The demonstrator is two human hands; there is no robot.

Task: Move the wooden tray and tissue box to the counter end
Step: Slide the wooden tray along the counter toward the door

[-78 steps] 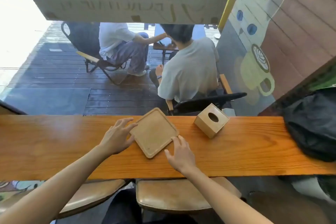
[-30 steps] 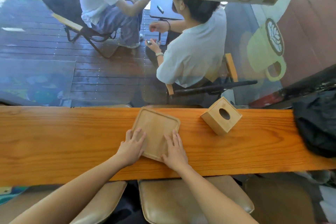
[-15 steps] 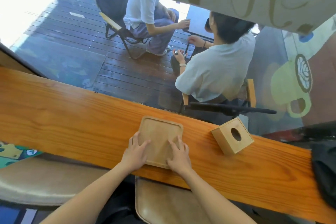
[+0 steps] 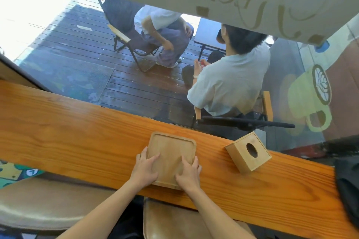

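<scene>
A square wooden tray [image 4: 171,147] with a raised rim lies flat on the long wooden counter [image 4: 68,141]. My left hand [image 4: 144,169] grips its near left corner, fingers resting inside the tray. My right hand [image 4: 189,172] holds the near right corner in the same way. A wooden tissue box [image 4: 247,154] with an oval hole on top stands on the counter to the right of the tray, apart from both hands.
A window runs along the counter's far edge; outside, two people sit on chairs on a dark deck. A black bag [image 4: 347,184] lies on the counter at the far right. Padded stools [image 4: 174,219] stand below the counter's near edge. The counter stretches away to the left.
Both hands went from the tray's sides to its near corners and squared it to the counter. My view has swung left, showing more counter on that side. The tissue box stayed put.
</scene>
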